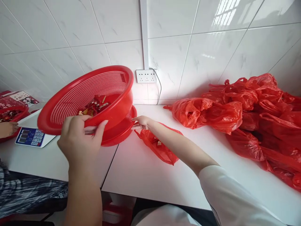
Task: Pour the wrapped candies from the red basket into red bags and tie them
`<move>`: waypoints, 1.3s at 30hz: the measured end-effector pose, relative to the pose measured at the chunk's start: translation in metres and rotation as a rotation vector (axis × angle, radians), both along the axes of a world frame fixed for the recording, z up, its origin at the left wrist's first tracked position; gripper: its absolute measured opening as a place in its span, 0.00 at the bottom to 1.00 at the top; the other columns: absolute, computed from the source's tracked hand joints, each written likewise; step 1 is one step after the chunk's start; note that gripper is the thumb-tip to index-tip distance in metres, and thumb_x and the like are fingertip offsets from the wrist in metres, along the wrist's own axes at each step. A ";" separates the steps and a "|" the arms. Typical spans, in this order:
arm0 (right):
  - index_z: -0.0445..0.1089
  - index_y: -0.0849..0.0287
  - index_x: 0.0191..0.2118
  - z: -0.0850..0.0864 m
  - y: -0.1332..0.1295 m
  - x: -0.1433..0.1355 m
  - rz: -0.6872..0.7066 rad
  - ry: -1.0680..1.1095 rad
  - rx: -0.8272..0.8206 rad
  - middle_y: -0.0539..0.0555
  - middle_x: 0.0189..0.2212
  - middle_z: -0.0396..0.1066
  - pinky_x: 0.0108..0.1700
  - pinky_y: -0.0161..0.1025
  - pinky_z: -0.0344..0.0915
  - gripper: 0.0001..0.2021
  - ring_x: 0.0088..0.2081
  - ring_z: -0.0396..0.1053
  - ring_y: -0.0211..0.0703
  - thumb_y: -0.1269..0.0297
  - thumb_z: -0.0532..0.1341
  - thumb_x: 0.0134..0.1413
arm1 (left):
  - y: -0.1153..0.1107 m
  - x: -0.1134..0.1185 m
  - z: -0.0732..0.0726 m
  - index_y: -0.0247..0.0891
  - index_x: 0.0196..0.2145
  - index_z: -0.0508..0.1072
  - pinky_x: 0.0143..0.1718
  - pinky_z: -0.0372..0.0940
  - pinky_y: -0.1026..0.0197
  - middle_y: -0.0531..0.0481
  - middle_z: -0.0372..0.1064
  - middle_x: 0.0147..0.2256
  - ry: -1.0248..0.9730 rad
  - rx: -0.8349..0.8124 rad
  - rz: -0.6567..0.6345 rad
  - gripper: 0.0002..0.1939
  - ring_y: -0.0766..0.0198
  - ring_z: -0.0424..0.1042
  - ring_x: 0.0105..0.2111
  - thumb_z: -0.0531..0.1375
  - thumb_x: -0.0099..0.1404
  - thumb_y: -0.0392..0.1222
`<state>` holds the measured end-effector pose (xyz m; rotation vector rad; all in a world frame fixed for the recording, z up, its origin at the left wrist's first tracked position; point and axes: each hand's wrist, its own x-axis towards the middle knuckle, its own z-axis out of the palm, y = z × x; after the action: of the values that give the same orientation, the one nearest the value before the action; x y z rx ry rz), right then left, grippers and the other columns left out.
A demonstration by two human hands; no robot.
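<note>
A red plastic colander (113, 116) is tilted up toward me, with dried reddish and tan pieces (95, 106) lying in its bottom. My left hand (81, 135) grips its near rim, thumb apart from the bent fingers. Just beneath it sits a second red basket (115, 138), partly hidden by the upper one. At that lower basket's right edge, my right hand (142, 121) holds the rim, its fingertips partly out of sight. Under my right forearm lies an open red plastic bag (156, 147) with some pale pieces inside.
Several filled, tied red bags (254, 116) are piled on the right of the white table (131, 175). On the left are a scale (30, 137), another red basket (23, 110) and another person's hand (8, 129). A power socket (146, 76) is on the tiled wall.
</note>
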<state>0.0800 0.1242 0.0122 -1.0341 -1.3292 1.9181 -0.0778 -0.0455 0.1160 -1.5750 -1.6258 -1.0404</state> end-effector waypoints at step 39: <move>0.73 0.52 0.37 -0.026 -0.205 0.295 -0.247 -1.025 0.999 0.56 0.56 0.65 0.50 0.53 0.71 0.13 0.56 0.67 0.54 0.75 0.54 0.55 | 0.134 0.080 -0.142 0.40 0.44 0.71 0.35 0.62 0.64 0.44 0.69 0.45 -0.029 -0.623 -0.531 0.11 0.61 0.75 0.36 0.55 0.68 0.46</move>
<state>0.3752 -0.0811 -0.0138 -1.5052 -2.1693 0.2609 0.0023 0.0888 -0.0258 -2.5136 -1.6856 -0.8370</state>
